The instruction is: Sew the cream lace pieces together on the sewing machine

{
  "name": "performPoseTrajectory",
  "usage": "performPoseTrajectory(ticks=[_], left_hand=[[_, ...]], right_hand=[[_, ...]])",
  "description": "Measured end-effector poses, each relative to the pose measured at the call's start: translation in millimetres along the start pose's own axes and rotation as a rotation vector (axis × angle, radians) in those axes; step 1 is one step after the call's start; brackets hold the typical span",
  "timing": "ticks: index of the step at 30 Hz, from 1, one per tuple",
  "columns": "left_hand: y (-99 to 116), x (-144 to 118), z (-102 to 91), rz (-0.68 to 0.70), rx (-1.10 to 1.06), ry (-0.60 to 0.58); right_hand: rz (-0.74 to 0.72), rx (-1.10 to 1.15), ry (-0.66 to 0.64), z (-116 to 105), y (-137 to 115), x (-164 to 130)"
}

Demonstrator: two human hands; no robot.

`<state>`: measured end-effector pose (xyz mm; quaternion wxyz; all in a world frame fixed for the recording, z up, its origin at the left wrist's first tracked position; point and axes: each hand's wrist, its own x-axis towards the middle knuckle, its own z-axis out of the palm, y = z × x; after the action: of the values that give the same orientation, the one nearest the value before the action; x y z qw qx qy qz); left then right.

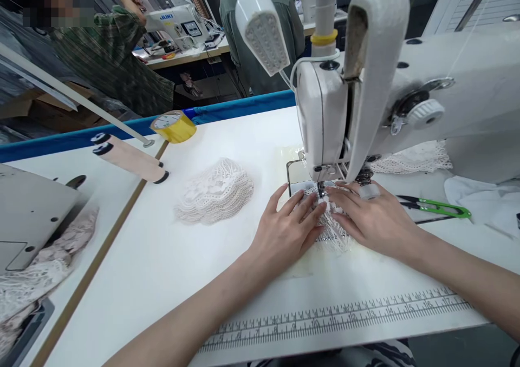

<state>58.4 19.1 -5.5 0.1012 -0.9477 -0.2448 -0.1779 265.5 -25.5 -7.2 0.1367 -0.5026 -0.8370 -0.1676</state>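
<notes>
Beneath the presser foot of a white sewing machine [331, 118] lies a piece of white fringed lace [335, 231]. My left hand [290, 221] rests flat on its left side, fingers spread and fingertips close to the needle. From the right, my right hand [368, 215] lies on the lace with its fingers stretched out beside the presser foot. Part of the lace is hidden under both hands. A pile of scalloped white lace pieces [217, 191] lies on the table to the left of my left hand.
Green-handled thread snips [442, 209] lie right of my right hand, near white cloth [483, 199]. More lace [414, 158] sits behind the machine arm. Thread spools [130, 160] and yellow tape [174, 126] are at the back left. A ruler strip [333, 318] runs along the front edge.
</notes>
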Motion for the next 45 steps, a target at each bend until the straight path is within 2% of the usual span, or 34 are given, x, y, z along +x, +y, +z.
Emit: performPoseTrajectory(ticks=[11, 15, 19, 22, 26, 30, 33, 37, 45], left_hand=[[-1, 3, 0.6, -0.027, -0.012, 0.006], [0, 1, -0.8, -0.02, -0.022, 0.046], [3, -4, -6.6, 0.164, -0.092, 0.09], [4, -6, -8.3, 0.241, -0.11, 0.07], [3, -5, -5.9, 0.153, -0.135, 0.067], [4, -4, -4.0, 0.02, -0.239, 0.094], [7, -5, -4.2, 0.048, -0.165, 0.091], [10, -6, -4.9, 0.102, -0.035, 0.061], [9, -8, -2.6, 0.135, -0.031, 0.075]], right_hand=[[0.019, -0.034, -0.033, 1, 1, 1], [0.009, -0.024, -0.003, 1, 2, 0], [-0.1, 0.088, 0.14, -1, 4, -2], [-0.172, 0.204, 0.173, -4, 6, -5], [-0.167, 0.331, 0.128, -5, 8, -7], [-0.181, 0.253, 0.148, -4, 8, -6], [-0.217, 0.181, 0.207, -4, 6, -5], [-0.254, 0.151, 0.203, -5, 5, -7], [-0.261, 0.144, 0.213, -4, 3, -7]])
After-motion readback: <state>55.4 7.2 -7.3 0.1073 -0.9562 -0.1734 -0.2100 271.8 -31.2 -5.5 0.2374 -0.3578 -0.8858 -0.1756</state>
